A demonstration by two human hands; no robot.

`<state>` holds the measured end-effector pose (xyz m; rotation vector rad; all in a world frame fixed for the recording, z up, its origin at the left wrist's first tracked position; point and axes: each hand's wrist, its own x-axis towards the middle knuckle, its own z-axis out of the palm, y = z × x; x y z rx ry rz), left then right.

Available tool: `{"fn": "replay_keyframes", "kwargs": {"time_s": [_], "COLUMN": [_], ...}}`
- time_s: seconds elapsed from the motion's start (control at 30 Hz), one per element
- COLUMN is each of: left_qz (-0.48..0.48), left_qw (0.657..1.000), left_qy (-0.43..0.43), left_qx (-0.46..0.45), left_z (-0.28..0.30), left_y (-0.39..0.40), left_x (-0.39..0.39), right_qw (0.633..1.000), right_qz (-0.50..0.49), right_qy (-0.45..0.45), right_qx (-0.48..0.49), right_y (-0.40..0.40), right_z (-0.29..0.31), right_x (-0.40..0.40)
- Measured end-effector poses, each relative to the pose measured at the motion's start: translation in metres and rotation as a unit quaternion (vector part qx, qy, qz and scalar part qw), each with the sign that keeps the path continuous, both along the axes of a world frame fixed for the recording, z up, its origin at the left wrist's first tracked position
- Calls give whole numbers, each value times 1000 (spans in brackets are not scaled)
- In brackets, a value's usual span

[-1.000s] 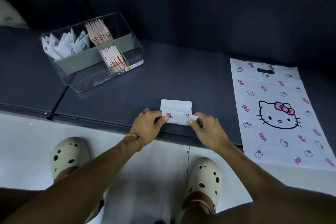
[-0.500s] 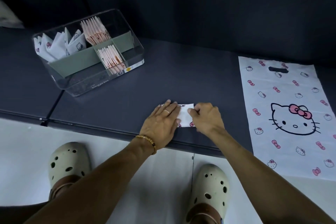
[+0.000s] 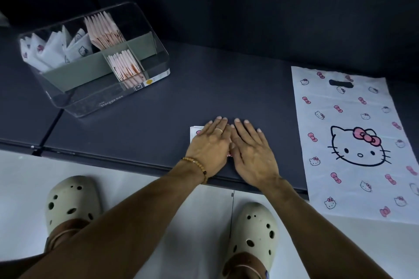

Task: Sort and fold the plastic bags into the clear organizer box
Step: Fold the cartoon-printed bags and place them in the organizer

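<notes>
A small folded white bag [image 3: 194,132] with pink print lies near the front edge of the dark surface, mostly hidden under my hands. My left hand [image 3: 209,142] lies flat on it with straight fingers. My right hand [image 3: 250,149] lies flat beside it, fingers straight, pressing the bag's right part. A clear organizer box [image 3: 90,106] stands at the back left, holding folded white bags [image 3: 54,52] and two stacks of folded pink bags [image 3: 105,29].
An unfolded white cat-print bag [image 3: 353,142] lies flat at the right, overhanging the front edge. The dark surface [image 3: 226,88] has a seam at the left. Below the edge are the white floor and my two cream clogs [image 3: 72,201].
The folded bag went from a pinched strip to a smaller packet. Both hands have flattened out on top of it, the right hand uncurling from its pinch.
</notes>
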<state>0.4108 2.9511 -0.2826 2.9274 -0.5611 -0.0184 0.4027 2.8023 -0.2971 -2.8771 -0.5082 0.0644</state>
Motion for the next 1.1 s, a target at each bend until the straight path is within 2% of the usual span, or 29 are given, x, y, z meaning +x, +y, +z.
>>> {"fn": "replay_keyframes", "kwargs": {"time_s": [0.1,0.27,0.37,0.73,0.87,0.97,1.1], "left_qz": [14,-67,-76,12,100,102,120], "left_qw": [1000,997,996,997,987,990,982], "left_qy": [6,-6,14,74,59,55,139], "left_qx": [-24,-35,-31,-22,-108,-77,-46], "left_z": [-13,-16,-13,-10,9,17,19], "left_y": [-11,15,34,98,72,45,35], "left_x": [-2,3,2,-18,-9,3,20], "right_qw": [1000,999,999,997,997,997,997], "right_qz": [8,6,7,10,3,2,5], "right_qy": [5,-1,8,30,37,38,39], "right_qx": [-26,-38,-42,-69,-64,-69,-65], "right_y": [-9,-11,-10,-9,-7,-7,-9], "right_z": [-3,-1,1,0,2,2,1], "right_x": [0,-3,-3,-3,-3,-3,-3]}}
